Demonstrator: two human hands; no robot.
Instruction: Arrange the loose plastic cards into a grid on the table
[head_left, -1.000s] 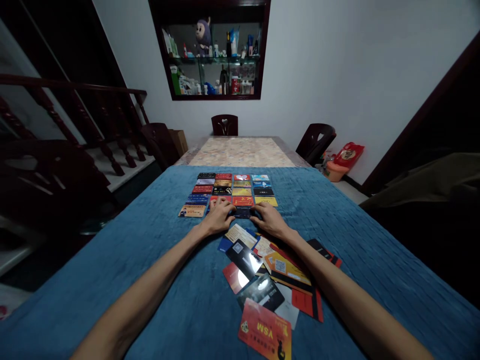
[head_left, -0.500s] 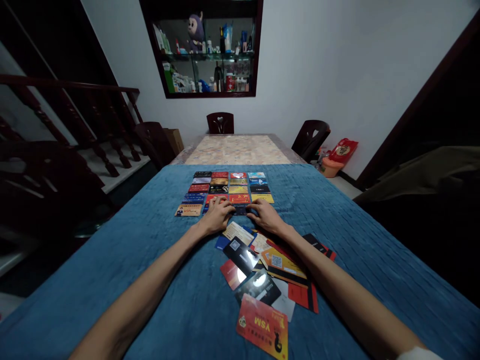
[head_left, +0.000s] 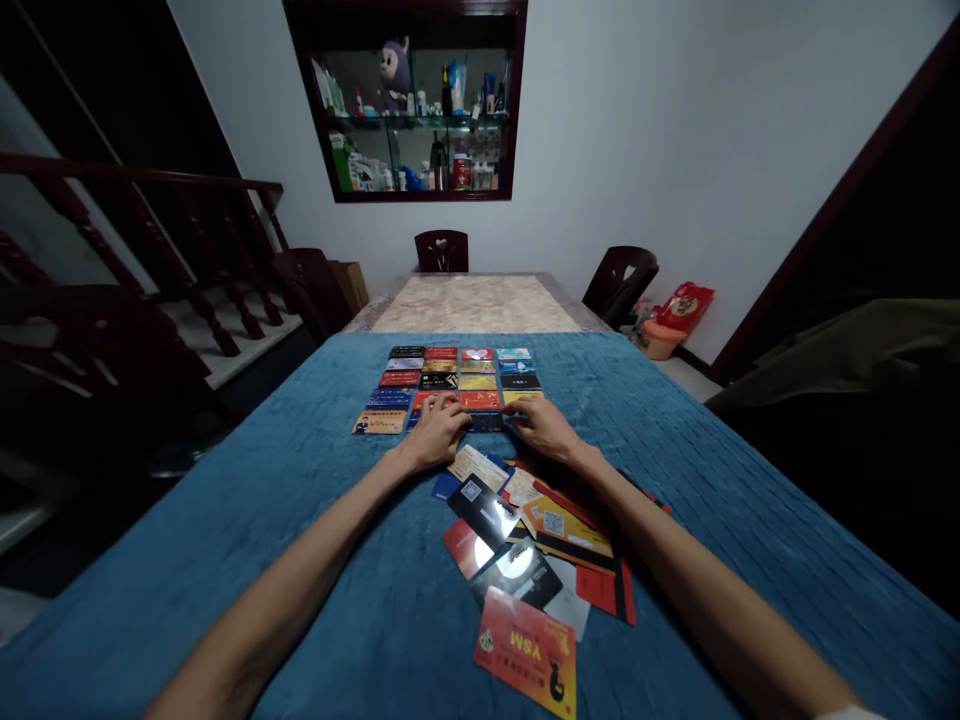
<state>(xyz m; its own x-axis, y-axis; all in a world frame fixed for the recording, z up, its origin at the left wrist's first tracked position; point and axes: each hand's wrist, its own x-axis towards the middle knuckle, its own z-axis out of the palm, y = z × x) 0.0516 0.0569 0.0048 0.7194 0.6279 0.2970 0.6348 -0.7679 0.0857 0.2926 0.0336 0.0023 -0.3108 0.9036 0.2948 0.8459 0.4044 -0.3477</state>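
Rows of plastic cards lie side by side on a blue cloth. My left hand (head_left: pixel 437 432) rests on the front rows, its fingers bent and a little apart, partly hiding a red card and a blue card. Its fingertips touch the left end of a dark card (head_left: pixel 486 423). By that card's right end is my right hand (head_left: pixel 546 430), fingers stretched loosely leftward, nothing seen in its grasp. A yellow card (head_left: pixel 517 398) is partly under its fingers. Nearer me is a loose pile with a black card (head_left: pixel 484 512), an orange card (head_left: pixel 568 532) and a red-orange YSM card (head_left: pixel 526 650).
The blue cloth (head_left: pixel 225 530) covers the near part of a table with a patterned top (head_left: pixel 472 302). Dark chairs (head_left: pixel 621 282) stand around its far end. A wall cabinet (head_left: pixel 420 195) holds bottles and a plush toy. At left is a wooden railing (head_left: pixel 150 178).
My right hand has shifted slightly right, away from the dark card's end, its forearm now over more of the pile's right side. My left hand stays nearly in place. The view has tilted slightly.
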